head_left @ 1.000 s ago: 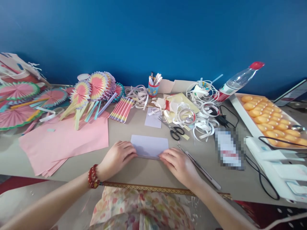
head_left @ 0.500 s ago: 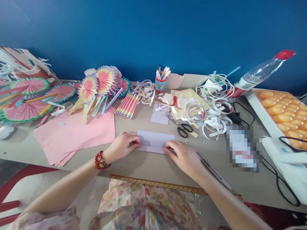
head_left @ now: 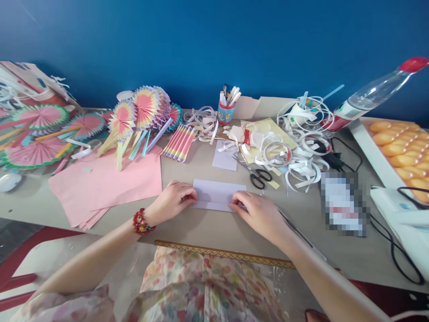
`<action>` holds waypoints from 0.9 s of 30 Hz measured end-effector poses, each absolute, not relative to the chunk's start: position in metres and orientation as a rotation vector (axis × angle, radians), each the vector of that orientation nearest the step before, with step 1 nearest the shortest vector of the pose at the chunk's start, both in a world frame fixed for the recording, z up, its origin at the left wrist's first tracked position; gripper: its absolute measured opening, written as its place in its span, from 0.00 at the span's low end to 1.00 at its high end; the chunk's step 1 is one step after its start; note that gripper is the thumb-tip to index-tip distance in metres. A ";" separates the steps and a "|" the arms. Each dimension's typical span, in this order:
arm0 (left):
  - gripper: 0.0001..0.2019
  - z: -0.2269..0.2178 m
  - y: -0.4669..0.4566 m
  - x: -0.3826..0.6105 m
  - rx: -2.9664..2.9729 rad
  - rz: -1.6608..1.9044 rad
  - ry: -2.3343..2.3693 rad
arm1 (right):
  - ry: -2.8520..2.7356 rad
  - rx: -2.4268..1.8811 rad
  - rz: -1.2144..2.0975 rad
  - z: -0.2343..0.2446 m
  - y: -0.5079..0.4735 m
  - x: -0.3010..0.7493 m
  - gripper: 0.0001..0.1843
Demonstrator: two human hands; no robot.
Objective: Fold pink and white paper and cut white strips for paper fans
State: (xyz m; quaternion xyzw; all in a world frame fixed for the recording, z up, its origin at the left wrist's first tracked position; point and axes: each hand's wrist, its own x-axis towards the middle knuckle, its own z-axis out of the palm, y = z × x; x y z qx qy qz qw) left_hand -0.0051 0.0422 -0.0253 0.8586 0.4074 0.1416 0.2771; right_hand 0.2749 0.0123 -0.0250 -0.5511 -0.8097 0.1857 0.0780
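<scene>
A pale lilac sheet of paper (head_left: pixel 217 193) lies flat on the grey table (head_left: pixel 201 228) in front of me, folded along its near edge. My left hand (head_left: pixel 172 200), with a red bead bracelet at the wrist, pinches the sheet's left end with curled fingers. At the right end, my right hand (head_left: pixel 258 212) does the same. Both hands press the fold down against the table.
Pink paper sheets (head_left: pixel 107 183) lie to the left, with pleated paper fans (head_left: pixel 140 112) behind. Black scissors (head_left: pixel 258 176), white paper strips (head_left: pixel 295 156), a pen cup (head_left: pixel 225 112), a smaller lilac sheet (head_left: pixel 225 158), a tipped bottle (head_left: pixel 372 96), a tray of orange pieces (head_left: pixel 398 152) and cables (head_left: pixel 395 255) are on the right.
The camera view has shifted left and down. Both hands stayed on the ends of the lilac sheet, and the folded strip looks narrower than a second ago.
</scene>
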 end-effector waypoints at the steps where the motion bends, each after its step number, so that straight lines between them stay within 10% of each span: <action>1: 0.09 -0.025 0.042 -0.005 2.306 0.381 1.095 | -2.430 -1.651 0.557 -0.025 0.012 0.275 0.05; 27: 0.08 -0.030 0.036 -0.007 2.471 0.389 1.068 | -2.399 -1.646 0.684 -0.019 0.012 0.277 0.04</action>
